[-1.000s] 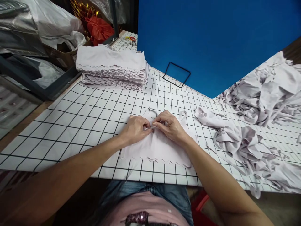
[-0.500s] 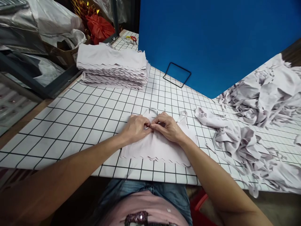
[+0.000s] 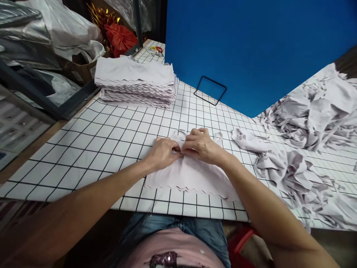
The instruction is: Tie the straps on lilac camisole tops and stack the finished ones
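A pale pinkish garment piece (image 3: 192,178) with a wavy lower edge and thin strap loops at its far side lies flat in front of me. My left hand (image 3: 164,152) pinches its fabric near the middle of the upper part. Right against it, my right hand (image 3: 201,146) has its fingers curled and closed on the same fabric. The fingertips of both hands meet there, and the exact spot they grip is partly hidden. Below the hands the cloth puckers slightly.
A neat stack of folded pale garments (image 3: 136,82) stands at the back left. Loose crumpled fabric pieces (image 3: 298,178) heap on the right. A black wire frame (image 3: 210,90) rests near the blue board (image 3: 251,48). Scissors (image 3: 156,49) lie far back on the gridded table (image 3: 92,149).
My right hand has turned and lifted a little, its fingers now more bunched over the cloth. The left hand stays nearly in place, and the cloth's right side has shifted slightly right.
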The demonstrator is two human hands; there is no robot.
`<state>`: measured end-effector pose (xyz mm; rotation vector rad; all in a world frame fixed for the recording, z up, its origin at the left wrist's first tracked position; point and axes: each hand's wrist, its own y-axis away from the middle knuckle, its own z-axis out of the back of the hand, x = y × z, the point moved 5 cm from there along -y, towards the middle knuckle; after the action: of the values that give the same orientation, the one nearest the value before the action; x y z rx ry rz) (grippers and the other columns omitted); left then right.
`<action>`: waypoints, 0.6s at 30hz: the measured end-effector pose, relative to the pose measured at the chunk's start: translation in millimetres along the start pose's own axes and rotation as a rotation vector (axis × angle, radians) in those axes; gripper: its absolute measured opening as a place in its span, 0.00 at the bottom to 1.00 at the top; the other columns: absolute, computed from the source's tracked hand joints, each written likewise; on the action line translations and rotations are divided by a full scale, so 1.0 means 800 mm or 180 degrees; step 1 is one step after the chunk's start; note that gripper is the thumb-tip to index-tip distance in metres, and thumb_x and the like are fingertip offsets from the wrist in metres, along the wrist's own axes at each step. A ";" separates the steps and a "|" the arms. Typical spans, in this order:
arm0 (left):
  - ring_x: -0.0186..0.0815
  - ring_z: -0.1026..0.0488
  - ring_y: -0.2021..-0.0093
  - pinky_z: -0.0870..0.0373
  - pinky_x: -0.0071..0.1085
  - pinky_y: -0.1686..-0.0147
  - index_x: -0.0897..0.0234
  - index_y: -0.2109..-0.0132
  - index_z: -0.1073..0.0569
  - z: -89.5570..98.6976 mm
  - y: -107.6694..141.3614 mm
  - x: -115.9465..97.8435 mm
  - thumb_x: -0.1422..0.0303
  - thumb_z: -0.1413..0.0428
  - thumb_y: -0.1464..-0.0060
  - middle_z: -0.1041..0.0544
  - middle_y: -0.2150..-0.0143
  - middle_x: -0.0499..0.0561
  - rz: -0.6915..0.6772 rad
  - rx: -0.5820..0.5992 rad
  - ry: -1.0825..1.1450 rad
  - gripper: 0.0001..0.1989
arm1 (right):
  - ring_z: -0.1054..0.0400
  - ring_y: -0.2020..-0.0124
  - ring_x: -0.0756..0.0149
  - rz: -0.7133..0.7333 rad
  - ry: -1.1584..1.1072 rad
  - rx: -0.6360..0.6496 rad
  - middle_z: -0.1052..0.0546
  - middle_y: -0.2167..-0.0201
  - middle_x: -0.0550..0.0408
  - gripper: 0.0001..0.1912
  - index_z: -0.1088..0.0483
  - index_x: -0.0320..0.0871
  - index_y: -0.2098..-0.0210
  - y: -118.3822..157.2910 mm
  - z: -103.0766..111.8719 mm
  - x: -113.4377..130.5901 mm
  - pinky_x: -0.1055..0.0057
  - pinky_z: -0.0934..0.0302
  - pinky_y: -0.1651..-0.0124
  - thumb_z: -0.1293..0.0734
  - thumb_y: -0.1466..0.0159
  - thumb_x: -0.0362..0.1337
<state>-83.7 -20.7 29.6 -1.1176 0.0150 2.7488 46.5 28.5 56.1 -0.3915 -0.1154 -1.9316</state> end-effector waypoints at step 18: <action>0.50 0.53 0.29 0.52 0.52 0.34 0.59 0.33 0.42 -0.012 0.023 -0.001 0.56 0.53 0.35 0.45 0.29 0.55 -0.0858 0.0260 -0.1605 0.27 | 0.33 0.55 0.58 -0.1132 -0.0086 0.0187 0.30 0.52 0.48 0.26 0.31 0.43 0.49 -0.055 0.042 -0.094 0.60 0.39 0.55 0.25 0.44 0.39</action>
<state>-79.5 -39.4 22.4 -0.3519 -0.0815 2.6687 38.7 121.1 67.7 -0.3765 -0.2742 -2.2671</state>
